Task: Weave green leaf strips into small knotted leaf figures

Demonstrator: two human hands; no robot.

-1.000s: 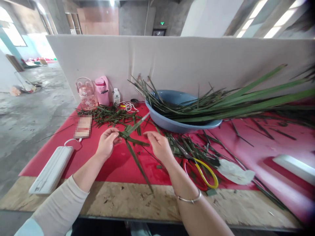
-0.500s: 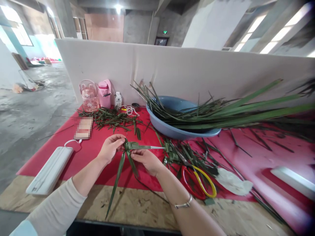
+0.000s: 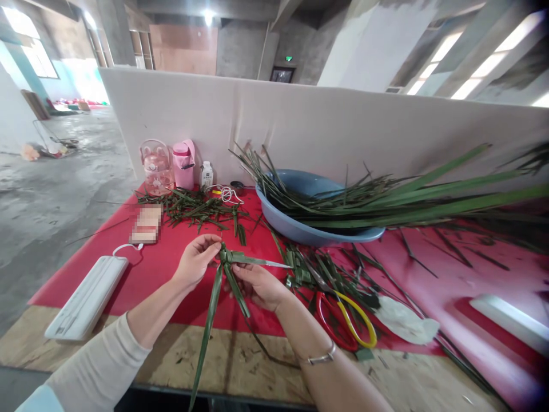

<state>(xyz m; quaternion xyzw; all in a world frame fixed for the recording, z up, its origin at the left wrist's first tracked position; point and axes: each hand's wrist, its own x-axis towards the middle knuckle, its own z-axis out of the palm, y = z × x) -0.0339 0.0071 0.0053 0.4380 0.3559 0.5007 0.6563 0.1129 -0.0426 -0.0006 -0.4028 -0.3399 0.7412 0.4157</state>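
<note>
A small knotted piece of green leaf strips point(image 3: 226, 256) hangs above the red cloth, its loose ends fanning out. Two long tails drop toward me, and a paler one points right. My left hand point(image 3: 194, 264) pinches the knot's left edge between thumb and fingertips. Just below the right-pointing tail, my right hand point(image 3: 261, 285) has its fingers closed around a strip near the knot; part of that grip is hidden. Scissors point(image 3: 343, 315) with one red and one yellow handle lie right of my right hand, beside folded leaf pieces point(image 3: 299, 264).
A blue basin point(image 3: 283, 220) full of long leaves stands at the back right. Leaf knots point(image 3: 193, 207) are heaped at the back left, near pink bottles point(image 3: 183, 166). A white power bank point(image 3: 86, 297) lies left, cabled to a blurred-out object point(image 3: 147, 223). A white panel point(image 3: 180, 114) rises behind.
My right hand has shifted slightly right and down from the knot. The right-pointing tail now slants down a little, and the lower strips have swung.
</note>
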